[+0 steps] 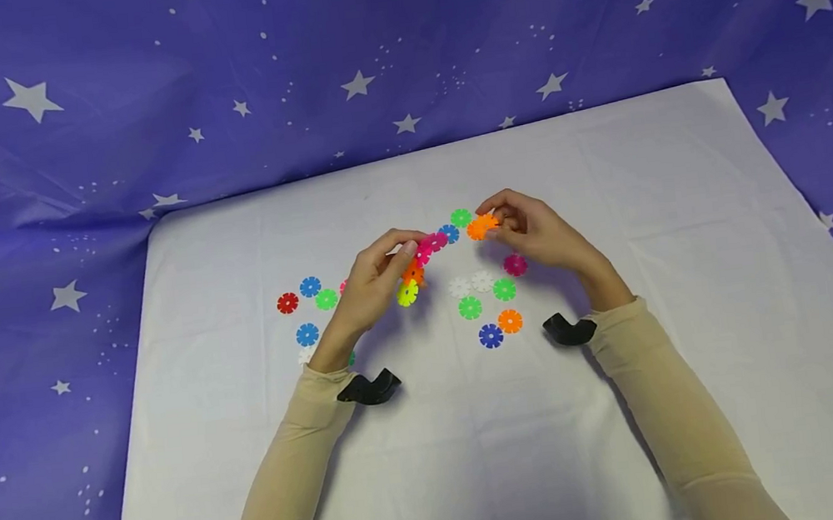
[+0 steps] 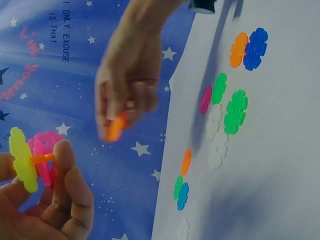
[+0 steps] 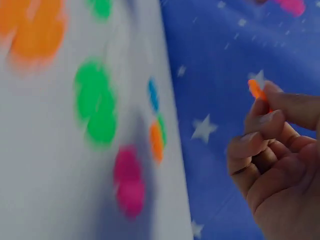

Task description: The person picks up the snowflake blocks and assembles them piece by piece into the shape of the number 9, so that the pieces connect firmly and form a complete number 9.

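Observation:
My left hand (image 1: 376, 282) holds a small joined chain of notched plastic discs above the table. Pink discs (image 1: 430, 246) form its far end, an orange disc (image 1: 414, 274) follows, and a yellow disc (image 2: 23, 159) stands at the near end. Between thumb and fingertips, my right hand (image 1: 540, 233) pinches a loose orange disc (image 3: 256, 89), held apart from the chain. Below that hand, another orange disc (image 2: 186, 162) lies beside a green disc (image 1: 461, 218) and a blue disc (image 1: 448, 233).
Loose discs lie on the white-covered table (image 1: 695, 334): white discs (image 1: 482, 281), a magenta disc (image 1: 515, 265) and a dark blue disc (image 1: 491, 336) among them. More, including a red disc (image 1: 288, 303), lie left of the left hand, partly hidden. A starry purple cloth (image 1: 335, 42) hangs behind.

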`<state>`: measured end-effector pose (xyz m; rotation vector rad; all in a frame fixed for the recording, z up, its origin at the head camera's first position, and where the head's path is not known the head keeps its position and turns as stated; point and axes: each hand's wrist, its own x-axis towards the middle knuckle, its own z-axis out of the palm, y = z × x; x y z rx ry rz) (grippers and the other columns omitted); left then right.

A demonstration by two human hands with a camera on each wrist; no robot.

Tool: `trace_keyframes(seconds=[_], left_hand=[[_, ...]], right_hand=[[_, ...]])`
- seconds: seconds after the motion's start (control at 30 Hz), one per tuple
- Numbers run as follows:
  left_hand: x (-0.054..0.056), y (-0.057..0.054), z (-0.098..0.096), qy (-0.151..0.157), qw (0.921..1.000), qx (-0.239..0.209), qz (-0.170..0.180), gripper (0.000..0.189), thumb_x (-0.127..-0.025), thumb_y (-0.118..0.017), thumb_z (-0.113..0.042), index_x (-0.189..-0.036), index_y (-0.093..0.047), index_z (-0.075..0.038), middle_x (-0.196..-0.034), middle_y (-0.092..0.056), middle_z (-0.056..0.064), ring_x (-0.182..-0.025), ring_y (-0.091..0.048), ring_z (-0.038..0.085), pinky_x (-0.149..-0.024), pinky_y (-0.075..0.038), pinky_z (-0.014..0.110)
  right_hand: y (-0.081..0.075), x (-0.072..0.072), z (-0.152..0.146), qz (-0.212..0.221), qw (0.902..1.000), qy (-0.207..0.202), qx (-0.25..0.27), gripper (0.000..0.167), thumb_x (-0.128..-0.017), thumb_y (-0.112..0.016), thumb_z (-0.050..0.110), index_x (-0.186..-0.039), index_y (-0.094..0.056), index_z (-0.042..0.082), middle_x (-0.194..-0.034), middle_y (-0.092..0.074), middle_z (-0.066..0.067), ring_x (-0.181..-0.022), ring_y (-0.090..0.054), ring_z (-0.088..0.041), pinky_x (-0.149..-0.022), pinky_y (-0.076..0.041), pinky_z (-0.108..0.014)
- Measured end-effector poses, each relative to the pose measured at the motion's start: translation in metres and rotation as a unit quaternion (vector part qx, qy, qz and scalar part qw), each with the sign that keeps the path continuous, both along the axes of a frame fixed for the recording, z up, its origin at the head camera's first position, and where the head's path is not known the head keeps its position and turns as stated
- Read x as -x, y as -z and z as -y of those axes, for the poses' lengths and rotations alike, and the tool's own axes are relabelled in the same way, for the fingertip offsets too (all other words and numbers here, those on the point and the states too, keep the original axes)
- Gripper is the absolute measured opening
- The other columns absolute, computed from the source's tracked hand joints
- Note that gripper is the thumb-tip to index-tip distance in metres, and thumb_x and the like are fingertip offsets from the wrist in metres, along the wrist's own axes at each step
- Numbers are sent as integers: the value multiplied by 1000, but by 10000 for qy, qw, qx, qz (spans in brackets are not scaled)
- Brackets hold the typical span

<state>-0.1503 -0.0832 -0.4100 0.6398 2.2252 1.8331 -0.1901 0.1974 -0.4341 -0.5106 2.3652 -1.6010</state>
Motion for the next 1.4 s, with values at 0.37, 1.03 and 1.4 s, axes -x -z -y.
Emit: trace_keyframes(seconds=[0.37, 1.03, 1.4], left_hand=[[2, 4, -1, -172, 9971, 531, -526, 22, -101, -55, -17, -117, -67, -9, -109, -64, 5, -75, -59, 21, -69, -50, 24], [1, 5, -3, -358, 9862, 472, -1546, 13, -91, -70, -11, -103, -73, -8, -95, -70, 3, -65, -62, 15, -62, -53, 23], [1, 6, -6, -520, 9778, 787, -1873, 9, -87, -74, -9, -96, -74, -7, -85, -67, 5, -62, -58, 15, -59, -51, 24]], right_hand=[[-28, -19, 21, 2, 9930, -591, 1024, 34, -92, -66, 3, -124, -57, -2, -89, -57, -6, -68, -48, -17, -59, -42, -22], [-27, -22, 27, 11, 9918, -735, 1044, 32, -92, -65, 2, -124, -60, -1, -90, -61, -10, -67, -49, -20, -57, -43, -22], [-27, -23, 30, 291, 9911, -695, 1100, 32, -93, -61, -4, -125, -59, -3, -94, -64, -15, -75, -64, -22, -62, -52, -24]])
